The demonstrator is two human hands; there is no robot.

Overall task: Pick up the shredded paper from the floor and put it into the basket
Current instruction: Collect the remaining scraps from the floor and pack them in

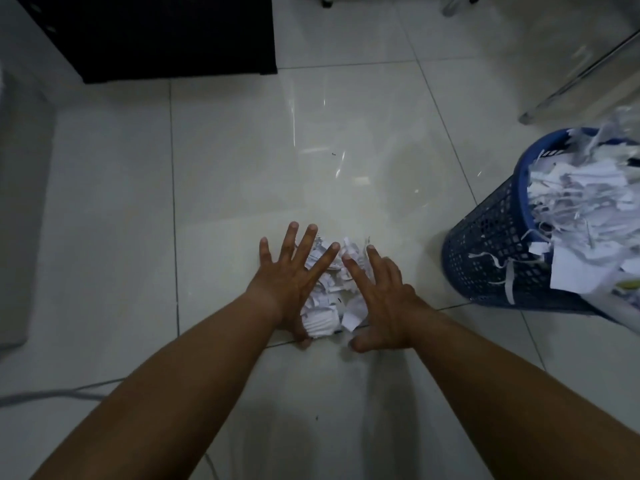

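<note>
Shredded paper (323,318) lies between left hand (294,275), right hand (386,301).

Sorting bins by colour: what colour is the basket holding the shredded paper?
The basket is blue; the head view shows it.

The shredded paper (329,292) on the floor is white, a few scraps flecked with black. The basket (491,251) is blue, its wall a lattice of small square holes. The floor (242,168) is pale glossy tile with thin grey joints. A cabinet (156,32) is black.
</note>
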